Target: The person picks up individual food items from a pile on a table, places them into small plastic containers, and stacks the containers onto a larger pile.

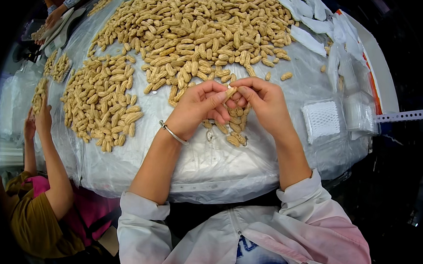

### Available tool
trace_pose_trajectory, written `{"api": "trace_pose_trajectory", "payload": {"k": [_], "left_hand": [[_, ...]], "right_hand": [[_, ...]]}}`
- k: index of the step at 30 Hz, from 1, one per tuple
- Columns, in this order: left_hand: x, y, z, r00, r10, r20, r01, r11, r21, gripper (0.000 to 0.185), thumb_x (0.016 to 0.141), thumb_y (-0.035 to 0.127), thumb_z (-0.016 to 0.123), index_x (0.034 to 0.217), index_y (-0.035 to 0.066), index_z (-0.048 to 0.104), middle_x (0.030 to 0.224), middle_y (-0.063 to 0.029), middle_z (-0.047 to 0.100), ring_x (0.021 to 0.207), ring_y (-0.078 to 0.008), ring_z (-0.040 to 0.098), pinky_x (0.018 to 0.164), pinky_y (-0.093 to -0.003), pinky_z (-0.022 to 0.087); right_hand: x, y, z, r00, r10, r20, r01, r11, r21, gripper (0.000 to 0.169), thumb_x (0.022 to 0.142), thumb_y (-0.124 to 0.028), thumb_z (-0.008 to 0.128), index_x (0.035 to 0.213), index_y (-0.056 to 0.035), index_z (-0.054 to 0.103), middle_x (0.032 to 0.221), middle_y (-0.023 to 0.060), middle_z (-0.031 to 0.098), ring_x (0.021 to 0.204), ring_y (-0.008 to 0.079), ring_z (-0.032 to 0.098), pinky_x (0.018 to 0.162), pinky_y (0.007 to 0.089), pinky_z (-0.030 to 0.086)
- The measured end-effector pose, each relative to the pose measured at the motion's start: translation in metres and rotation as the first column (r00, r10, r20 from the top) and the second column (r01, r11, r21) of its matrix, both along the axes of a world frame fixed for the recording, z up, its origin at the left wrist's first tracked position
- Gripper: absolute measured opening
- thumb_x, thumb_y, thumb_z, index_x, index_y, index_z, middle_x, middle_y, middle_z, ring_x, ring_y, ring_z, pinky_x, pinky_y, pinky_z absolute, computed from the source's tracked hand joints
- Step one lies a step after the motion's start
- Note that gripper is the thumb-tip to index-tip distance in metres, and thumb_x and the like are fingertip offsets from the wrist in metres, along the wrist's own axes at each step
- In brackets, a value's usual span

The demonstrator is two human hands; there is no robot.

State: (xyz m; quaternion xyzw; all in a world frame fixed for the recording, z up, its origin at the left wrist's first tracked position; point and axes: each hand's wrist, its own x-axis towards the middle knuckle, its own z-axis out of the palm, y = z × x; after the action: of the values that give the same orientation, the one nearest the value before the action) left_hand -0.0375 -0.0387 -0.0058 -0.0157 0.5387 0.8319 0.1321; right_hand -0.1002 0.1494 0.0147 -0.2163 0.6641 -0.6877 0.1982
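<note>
Between the fingertips of my left hand (204, 105) and my right hand (262, 100) is one peanut in its shell (231, 92). The left thumb and forefinger pinch it, and the right thumb and forefinger meet its other end. A small white bit shows at its upper side; I cannot tell what it is. Below my hands lies a small group of unshelled peanuts (235, 125), partly hidden by the fingers. The large peanut heap (192, 36) spreads over the plastic-covered table (199, 168) just beyond my hands.
A smaller peanut pile (100, 98) lies to the left. On the right are a clear tray with a white mesh pad (321, 119), stacked clear trays (359, 110) and white foam sheets (309, 39). At left, a co-worker's hands (42, 117) hold a peanut-filled pack (38, 96). Another person's hand (55, 17) shows top left.
</note>
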Motion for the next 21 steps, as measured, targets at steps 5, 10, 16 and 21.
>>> {"api": "trace_pose_trajectory", "payload": {"k": [5,10,16,21], "left_hand": [[0.000,0.000,-0.002,1.000,0.001,0.013,-0.001,1.000,-0.005,0.020,0.101,0.019,0.053,0.113,0.003,0.056,0.095,-0.0117,0.066,0.073,-0.0149,0.067,0.061,-0.0245,0.055],[-0.001,-0.007,-0.002,0.998,0.042,0.051,-0.049,0.987,0.150,0.018,0.100,0.015,0.052,0.111,0.002,0.055,0.095,-0.0127,0.066,0.072,-0.0161,0.067,0.060,-0.0245,0.055],[-0.001,-0.005,0.004,0.988,0.144,0.046,-0.152,0.943,0.296,0.013,0.095,0.015,0.056,0.100,0.004,0.055,0.083,-0.0051,0.058,0.057,-0.0102,0.052,0.043,-0.0198,0.036],[0.001,-0.009,0.000,0.988,0.141,0.057,-0.146,0.986,0.082,0.011,0.093,0.015,0.062,0.095,0.006,0.056,0.070,0.0013,0.050,0.054,-0.0058,0.044,0.041,-0.0184,0.028]], "right_hand": [[-0.003,0.003,-0.004,1.000,0.011,0.009,-0.011,1.000,0.019,0.017,0.094,-0.004,0.057,0.106,0.0027,0.067,0.086,0.0056,0.068,0.075,0.0090,0.061,0.068,0.0219,0.049],[-0.029,0.031,-0.006,0.921,-0.304,-0.243,0.359,0.904,0.230,0.014,0.089,-0.006,0.063,0.102,-0.0006,0.067,0.082,0.0038,0.067,0.072,0.0102,0.061,0.064,0.0247,0.048],[-0.026,0.035,-0.006,0.906,-0.122,-0.406,0.389,0.621,0.681,0.023,0.081,-0.016,0.071,0.100,-0.0050,0.067,0.076,0.0076,0.067,0.071,0.0215,0.064,0.066,0.0344,0.048],[-0.017,0.029,-0.011,0.877,0.073,-0.474,0.337,0.610,0.717,0.025,0.079,-0.015,0.071,0.102,-0.0070,0.066,0.079,0.0083,0.065,0.081,0.0267,0.063,0.072,0.0395,0.048]]}}
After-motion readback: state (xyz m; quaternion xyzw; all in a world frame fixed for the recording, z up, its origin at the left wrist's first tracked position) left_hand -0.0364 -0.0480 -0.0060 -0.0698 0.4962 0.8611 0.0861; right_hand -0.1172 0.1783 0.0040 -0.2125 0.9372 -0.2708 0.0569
